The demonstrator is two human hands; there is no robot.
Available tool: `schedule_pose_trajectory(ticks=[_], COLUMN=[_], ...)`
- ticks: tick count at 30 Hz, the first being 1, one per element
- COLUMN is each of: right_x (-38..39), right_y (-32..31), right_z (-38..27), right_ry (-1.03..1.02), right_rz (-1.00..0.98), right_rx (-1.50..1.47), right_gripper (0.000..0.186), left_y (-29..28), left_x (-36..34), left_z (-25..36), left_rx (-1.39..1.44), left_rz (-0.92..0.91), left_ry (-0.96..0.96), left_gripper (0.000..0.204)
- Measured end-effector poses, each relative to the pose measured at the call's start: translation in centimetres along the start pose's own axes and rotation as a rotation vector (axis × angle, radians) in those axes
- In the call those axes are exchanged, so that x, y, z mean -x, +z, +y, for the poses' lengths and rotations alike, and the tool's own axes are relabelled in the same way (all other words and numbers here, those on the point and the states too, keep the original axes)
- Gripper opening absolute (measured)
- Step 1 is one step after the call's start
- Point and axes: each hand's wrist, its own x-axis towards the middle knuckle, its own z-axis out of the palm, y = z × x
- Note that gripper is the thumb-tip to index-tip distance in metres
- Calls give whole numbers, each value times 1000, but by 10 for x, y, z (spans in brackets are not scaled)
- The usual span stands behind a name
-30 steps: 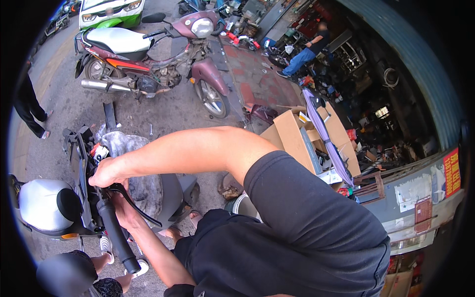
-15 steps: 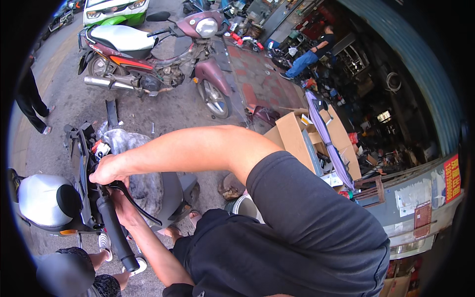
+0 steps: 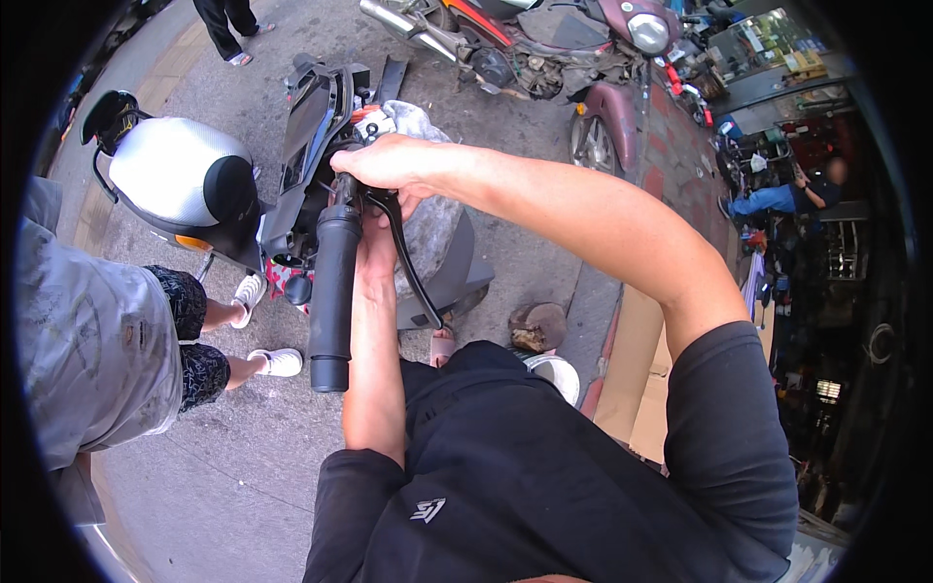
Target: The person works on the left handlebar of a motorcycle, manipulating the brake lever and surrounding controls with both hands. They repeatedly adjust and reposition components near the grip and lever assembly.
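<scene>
A scooter's handlebar juts toward me, ending in a black rubber grip [image 3: 335,301]. Over the bar's inner end my right hand [image 3: 379,162] is closed, its thumb at the base of the black brake lever [image 3: 412,267] and its fingers curled under. My left hand [image 3: 377,248] comes up from below, between grip and lever, close beneath the right one; its fingertips are hidden. Past the hands a white and red part [image 3: 371,121] shows on the bar. A grey mottled cloth [image 3: 432,233] lies over the scooter's body beside the lever.
On the left, a person in a stained grey shirt [image 3: 97,340] stands close by a silver-white scooter seat [image 3: 175,175]. A maroon motorcycle [image 3: 554,58] is parked ahead. Near my legs stand a white bucket [image 3: 556,374] and a wood block [image 3: 537,327]. Cardboard [image 3: 632,374] is at right.
My view has swung, so the scooter and hands appear farther right and higher. Both hands stay at the lever's base. More of the person at left shows.
</scene>
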Motion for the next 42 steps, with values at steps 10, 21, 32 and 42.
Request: schedule_pose_trajectory(ticks=[10, 21, 32, 42], right_x=[-4, -2, -7, 1], right_y=[-3, -1, -1, -2], right_z=[1, 0, 2, -1], right_ry=[0, -18, -20, -6], right_rz=[-38, 0, -7, -8], right_rx=[24, -2, 1, 13], right_gripper=[51, 47, 48, 51], left_y=[1, -2, -3, -17], left_x=[1, -1, -6, -10], left_z=[1, 4, 4, 5], left_rx=[-50, -35, 37, 75], left_rz=[-19, -83, -11, -66], left_ry=[-42, -68, -76, -57], left_gripper=[43, 44, 45, 50])
